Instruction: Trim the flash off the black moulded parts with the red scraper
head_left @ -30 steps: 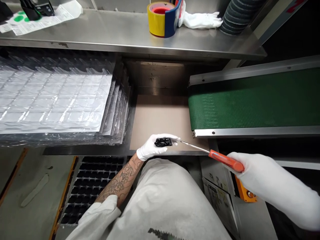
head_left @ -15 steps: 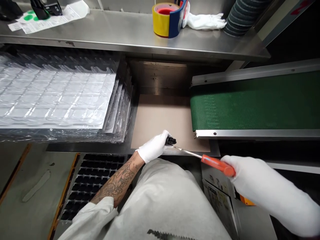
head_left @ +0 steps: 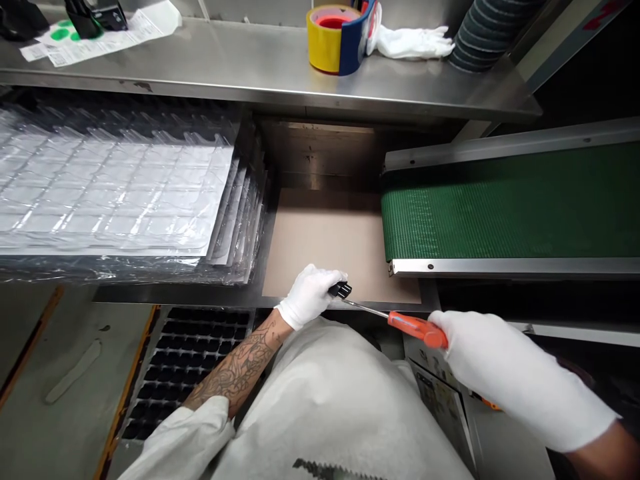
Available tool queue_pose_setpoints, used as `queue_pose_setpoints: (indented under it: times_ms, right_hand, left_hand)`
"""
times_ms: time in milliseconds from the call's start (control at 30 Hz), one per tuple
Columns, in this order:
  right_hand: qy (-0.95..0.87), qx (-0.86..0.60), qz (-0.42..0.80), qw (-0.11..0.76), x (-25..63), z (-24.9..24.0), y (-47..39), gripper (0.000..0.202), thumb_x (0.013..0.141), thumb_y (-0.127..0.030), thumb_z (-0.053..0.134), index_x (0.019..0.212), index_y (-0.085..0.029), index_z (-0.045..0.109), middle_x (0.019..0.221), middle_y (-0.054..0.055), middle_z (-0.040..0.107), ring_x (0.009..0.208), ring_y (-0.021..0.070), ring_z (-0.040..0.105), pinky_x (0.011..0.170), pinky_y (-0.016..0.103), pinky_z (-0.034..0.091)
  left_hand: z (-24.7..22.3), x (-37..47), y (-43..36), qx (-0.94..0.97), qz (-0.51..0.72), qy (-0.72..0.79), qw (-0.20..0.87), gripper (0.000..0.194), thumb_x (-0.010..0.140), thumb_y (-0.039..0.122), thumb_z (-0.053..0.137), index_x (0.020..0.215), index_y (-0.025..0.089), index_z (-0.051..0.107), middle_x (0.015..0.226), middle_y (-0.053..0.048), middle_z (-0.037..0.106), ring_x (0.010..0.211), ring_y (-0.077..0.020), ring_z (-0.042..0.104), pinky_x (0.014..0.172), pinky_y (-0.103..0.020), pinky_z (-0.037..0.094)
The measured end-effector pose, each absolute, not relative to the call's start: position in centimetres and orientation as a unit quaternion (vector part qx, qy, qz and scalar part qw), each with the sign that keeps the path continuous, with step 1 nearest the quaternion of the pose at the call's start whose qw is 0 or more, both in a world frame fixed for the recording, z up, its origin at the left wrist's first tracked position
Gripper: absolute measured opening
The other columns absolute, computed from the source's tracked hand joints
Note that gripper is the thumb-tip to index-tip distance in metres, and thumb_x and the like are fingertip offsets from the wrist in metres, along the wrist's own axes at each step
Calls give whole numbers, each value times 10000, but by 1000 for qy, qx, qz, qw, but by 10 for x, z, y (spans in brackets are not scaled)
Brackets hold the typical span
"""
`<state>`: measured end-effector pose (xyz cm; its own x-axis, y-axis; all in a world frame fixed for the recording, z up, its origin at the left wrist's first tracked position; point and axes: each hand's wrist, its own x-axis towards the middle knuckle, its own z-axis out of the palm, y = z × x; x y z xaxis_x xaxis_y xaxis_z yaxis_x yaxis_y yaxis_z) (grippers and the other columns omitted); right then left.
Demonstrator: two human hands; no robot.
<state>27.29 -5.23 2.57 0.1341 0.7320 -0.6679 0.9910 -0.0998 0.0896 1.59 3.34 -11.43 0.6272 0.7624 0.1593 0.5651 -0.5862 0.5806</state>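
Note:
My left hand (head_left: pixel 311 293), in a white glove, is closed on a small black plastic part (head_left: pixel 341 290) with slots or prongs at its end. It holds the part over the front edge of a brown board (head_left: pixel 325 233). My right hand (head_left: pixel 465 340), also gloved in white, grips the orange handle of a screwdriver (head_left: pixel 415 328). The thin metal shaft points left, and its tip is at the underside of the black part. Whether the tip touches or enters the part, I cannot tell.
Left stands a stack of clear plastic trays (head_left: pixel 120 193) with white sheets. A green conveyor belt (head_left: pixel 510 203) lies right. On the steel shelf (head_left: pixel 240 60) are tape rolls (head_left: pixel 333 40), a white glove (head_left: pixel 413 42) and labels (head_left: pixel 140 30). A tray of black parts (head_left: pixel 190 367) sits below left.
My right hand has moved left with the screwdriver, bringing its tip closer under the black part. My left hand has turned the part slightly, so its slotted end shows more.

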Motion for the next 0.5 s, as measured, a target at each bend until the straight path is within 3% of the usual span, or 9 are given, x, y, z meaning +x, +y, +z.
queue_pose_setpoints:
  times_ms: [200, 500]
  right_hand:
    - [605, 719, -252, 229, 293, 20, -50, 193, 785, -138, 459, 765, -219, 633, 613, 14, 606, 452, 111, 465, 494, 241, 203]
    - [580, 736, -279, 210, 295, 20, -50, 163, 785, -171, 479, 764, -220, 633, 612, 7, 591, 466, 107, 470, 475, 229, 206]
  left_hand:
    - [-124, 13, 32, 833, 295, 340, 322, 242, 855, 85, 609, 1052, 224, 631, 1064, -32, 758, 983, -182, 710, 882, -324, 505]
    - [-121, 13, 32, 759, 311, 373, 433, 301, 762, 275, 778, 1031, 216, 656, 1065, -71, 748, 988, -219, 699, 929, -381, 543]
